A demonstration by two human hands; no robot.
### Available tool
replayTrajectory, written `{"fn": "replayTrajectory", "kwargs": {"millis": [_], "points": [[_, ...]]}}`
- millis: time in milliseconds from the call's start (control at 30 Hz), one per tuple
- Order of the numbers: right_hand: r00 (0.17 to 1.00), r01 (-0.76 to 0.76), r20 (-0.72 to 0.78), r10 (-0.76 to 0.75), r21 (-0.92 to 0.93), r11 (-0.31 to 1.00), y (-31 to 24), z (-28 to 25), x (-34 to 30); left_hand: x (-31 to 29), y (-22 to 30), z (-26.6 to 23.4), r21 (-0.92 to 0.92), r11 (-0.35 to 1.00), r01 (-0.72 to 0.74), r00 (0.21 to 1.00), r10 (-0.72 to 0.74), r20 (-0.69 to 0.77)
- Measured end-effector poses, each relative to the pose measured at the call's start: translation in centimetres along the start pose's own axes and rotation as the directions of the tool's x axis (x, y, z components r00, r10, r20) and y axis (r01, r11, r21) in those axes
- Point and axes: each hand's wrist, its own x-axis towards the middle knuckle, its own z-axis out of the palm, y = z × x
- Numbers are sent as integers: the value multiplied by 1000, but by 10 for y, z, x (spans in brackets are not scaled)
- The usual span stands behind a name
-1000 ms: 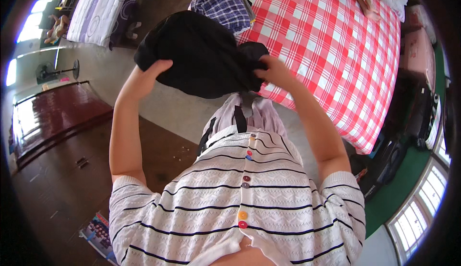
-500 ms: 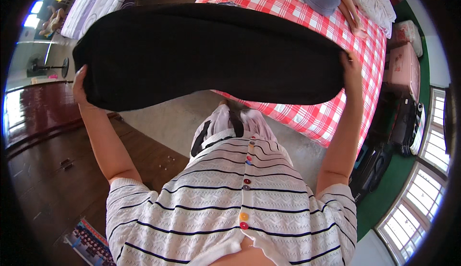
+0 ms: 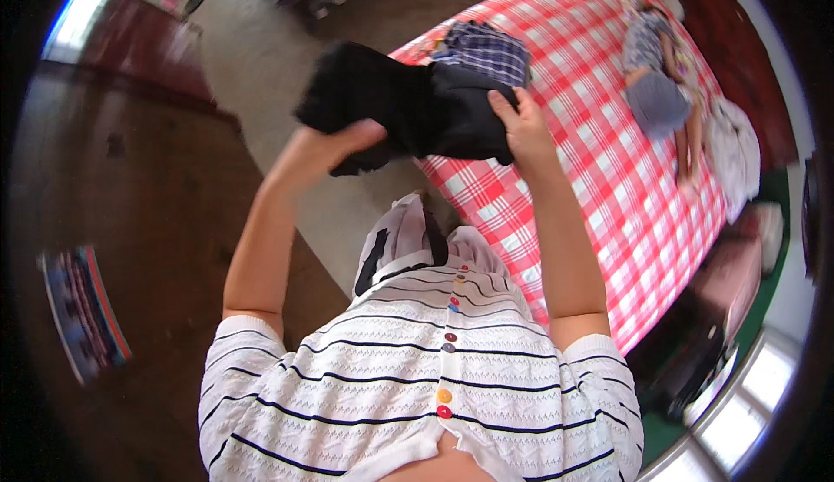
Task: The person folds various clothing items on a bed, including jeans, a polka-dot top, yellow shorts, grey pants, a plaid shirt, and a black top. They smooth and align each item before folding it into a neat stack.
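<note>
A black garment (image 3: 391, 104), folded into a shorter bundle, hangs in front of me between my hands; its exact kind does not show. My right hand (image 3: 527, 130) pinches its right end, thumb on top. My left hand (image 3: 326, 152), smeared by motion, grips the near edge at the left, with its other fingers hidden by the cloth. Just behind the bundle, a dark blue checked cloth (image 3: 486, 47) lies folded at the edge of the bed (image 3: 565, 178), which has a red and white checked cover.
A person (image 3: 658, 104) in grey shorts lies on the bed at the far right, beside a crumpled pale blanket (image 3: 732, 156). Brown flooring or a wooden surface (image 3: 165, 195) spreads at the left, with a colourful printed item (image 3: 87, 312) on it. A pink box (image 3: 730, 282) stands at the right.
The black garment was stretched wide between my hands and is now doubled up much smaller. Both hands have come closer together. My view has turned, bringing the checked cloth into sight.
</note>
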Motion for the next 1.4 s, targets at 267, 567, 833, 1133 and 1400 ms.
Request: {"fn": "replayTrajectory", "kwargs": {"millis": [267,567,833,1133,1400], "points": [[718,-254,685,123,93,963,10,104,-52,-99,-87,53,62,996,-61,892,82,-444],[628,377,722,-292,47,925,67,140,-127,-208,-101,69,-614,707,-351,684,-255,-684],[228,858,923,310,-341,384,190,147,-184,-248,-142,104,-429,887,-171,530,-284,-799],[453,-264,570,686,-649,714,168,206,-225,-334,-188,71,-112,994,15,627,-97,-773],[186,-786,700,689,-316,532,172,237,-266,-367,-193,55,-214,976,28,667,-178,-723]]}}
